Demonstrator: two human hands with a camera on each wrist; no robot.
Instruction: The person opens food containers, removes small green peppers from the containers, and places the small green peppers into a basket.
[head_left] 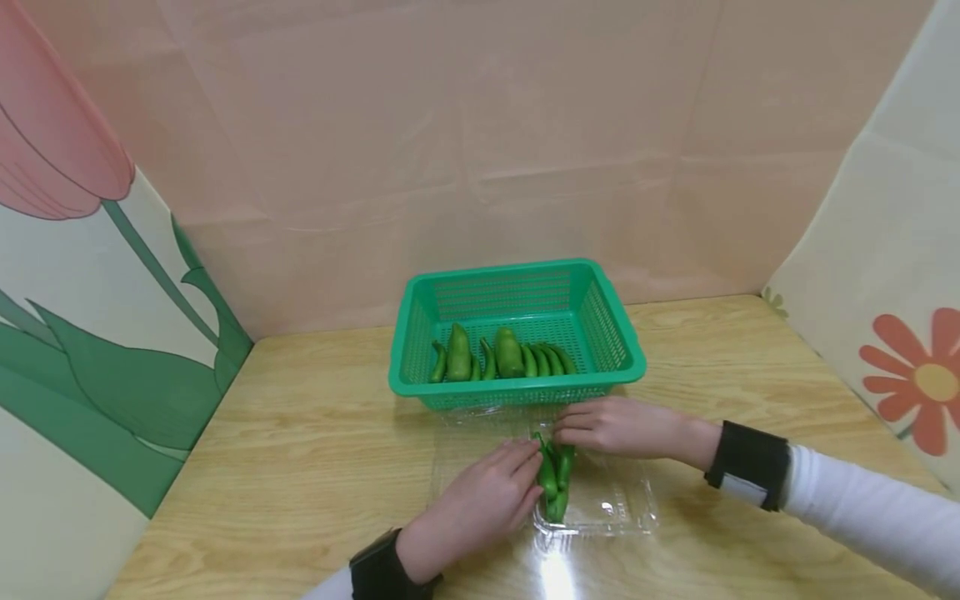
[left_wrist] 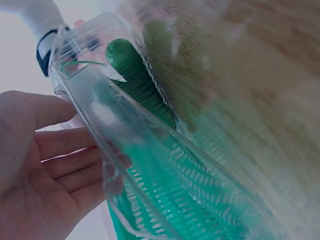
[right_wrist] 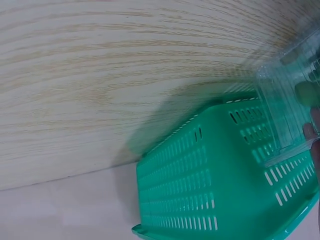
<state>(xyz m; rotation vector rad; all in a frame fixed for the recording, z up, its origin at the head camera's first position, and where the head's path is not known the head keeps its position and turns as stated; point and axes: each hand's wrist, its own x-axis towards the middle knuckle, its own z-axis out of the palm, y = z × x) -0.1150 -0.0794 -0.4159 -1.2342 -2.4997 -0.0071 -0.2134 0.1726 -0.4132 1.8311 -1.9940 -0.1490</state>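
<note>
Several slender green peppers (head_left: 553, 483) lie lengthwise in a clear plastic clamshell box (head_left: 600, 504). My left hand (head_left: 487, 492) reaches in from the left, its fingertips right at these peppers in the head view. In the left wrist view the left hand (left_wrist: 50, 170) has loosely extended fingers beside the clear rim, with a green pepper (left_wrist: 135, 75) showing through the plastic. My right hand (head_left: 611, 427) bends its fingers down over the peppers' far end; whether they pinch one I cannot tell. Only fingertips (right_wrist: 310, 132) of it show in the right wrist view.
Just behind the box stands a green slotted basket (head_left: 517, 268). Slim green peppers (head_left: 551, 358) and two thicker green vegetables (head_left: 459, 354) lie inside it. Under everything is a wood-grain table (head_left: 300, 467), with a pink-beige backdrop (head_left: 450, 167) behind.
</note>
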